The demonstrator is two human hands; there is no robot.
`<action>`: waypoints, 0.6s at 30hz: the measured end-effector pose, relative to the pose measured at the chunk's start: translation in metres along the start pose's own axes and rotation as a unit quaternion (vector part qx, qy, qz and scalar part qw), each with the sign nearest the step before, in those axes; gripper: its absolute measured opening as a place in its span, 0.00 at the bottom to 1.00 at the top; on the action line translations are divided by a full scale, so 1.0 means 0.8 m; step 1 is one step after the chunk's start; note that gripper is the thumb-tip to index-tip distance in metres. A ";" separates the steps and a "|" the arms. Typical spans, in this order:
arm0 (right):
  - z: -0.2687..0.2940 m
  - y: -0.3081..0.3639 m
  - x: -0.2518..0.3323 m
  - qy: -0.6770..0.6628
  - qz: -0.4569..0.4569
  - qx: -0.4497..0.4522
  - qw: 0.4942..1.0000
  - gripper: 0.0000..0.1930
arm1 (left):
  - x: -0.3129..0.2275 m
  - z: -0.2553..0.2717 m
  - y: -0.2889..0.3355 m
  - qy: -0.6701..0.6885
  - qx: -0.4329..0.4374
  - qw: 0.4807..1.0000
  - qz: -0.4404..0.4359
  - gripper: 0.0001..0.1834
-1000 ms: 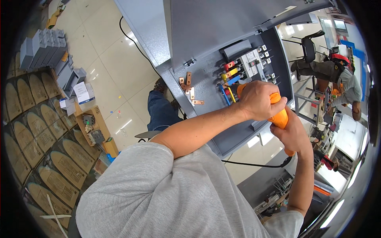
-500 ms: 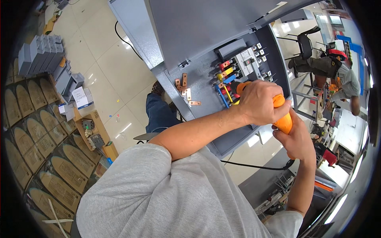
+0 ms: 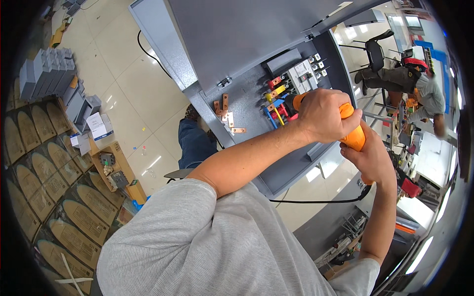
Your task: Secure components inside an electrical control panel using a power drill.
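An orange corded power drill (image 3: 353, 134) is gripped in both my hands inside an open grey metal cabinet (image 3: 239, 81). My left hand (image 3: 326, 117) wraps over the drill's body from above. My right hand (image 3: 371, 157) closes round its lower end, where the black cord hangs. The drill's front points at red, yellow and blue covered busbars (image 3: 276, 112), and its tip is hidden. Beyond them a white and grey circuit breaker (image 3: 302, 76) is mounted on the back panel. Several bare copper bars (image 3: 230, 117) lie loose on the cabinet's left part.
The cabinet's grey door (image 3: 247, 34) stands open at the far side. A black cable (image 3: 316, 201) runs below the cabinet. At left are stacked grey parts (image 3: 49, 74) and brown cartons (image 3: 54, 182). Another person (image 3: 427, 93) works at the right, near a black chair (image 3: 376, 54).
The view has shifted slightly, so the cabinet sits a little further up and left. Both hands still hold the drill, which has barely moved.
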State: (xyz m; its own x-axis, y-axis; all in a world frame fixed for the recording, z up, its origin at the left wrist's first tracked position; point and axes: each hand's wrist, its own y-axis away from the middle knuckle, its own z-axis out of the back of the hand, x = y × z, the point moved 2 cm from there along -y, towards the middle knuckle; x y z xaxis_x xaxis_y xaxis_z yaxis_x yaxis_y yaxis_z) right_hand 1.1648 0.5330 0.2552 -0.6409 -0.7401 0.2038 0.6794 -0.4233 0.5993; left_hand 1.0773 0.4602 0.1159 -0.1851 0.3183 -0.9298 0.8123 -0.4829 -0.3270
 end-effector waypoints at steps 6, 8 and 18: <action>-0.003 -0.010 -0.004 -0.003 0.007 -0.024 1.000 0.30 | 0.005 0.003 -0.007 0.000 0.023 0.999 0.024 0.23; -0.002 -0.011 -0.006 -0.004 0.005 -0.026 1.000 0.30 | 0.008 0.000 -0.007 -0.002 0.018 1.000 0.019 0.23; -0.001 -0.022 -0.004 0.025 -0.007 -0.015 1.000 0.31 | 0.014 0.003 -0.009 -0.018 0.027 0.999 0.037 0.20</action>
State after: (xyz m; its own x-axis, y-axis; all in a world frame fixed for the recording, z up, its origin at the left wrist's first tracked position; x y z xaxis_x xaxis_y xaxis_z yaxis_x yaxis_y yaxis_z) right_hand 1.1552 0.5424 0.2438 -0.6318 -0.7593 0.1558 0.6819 -0.4489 0.5775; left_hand 1.0679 0.4652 0.1071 -0.1467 0.2518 -0.9566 0.7931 -0.5480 -0.2659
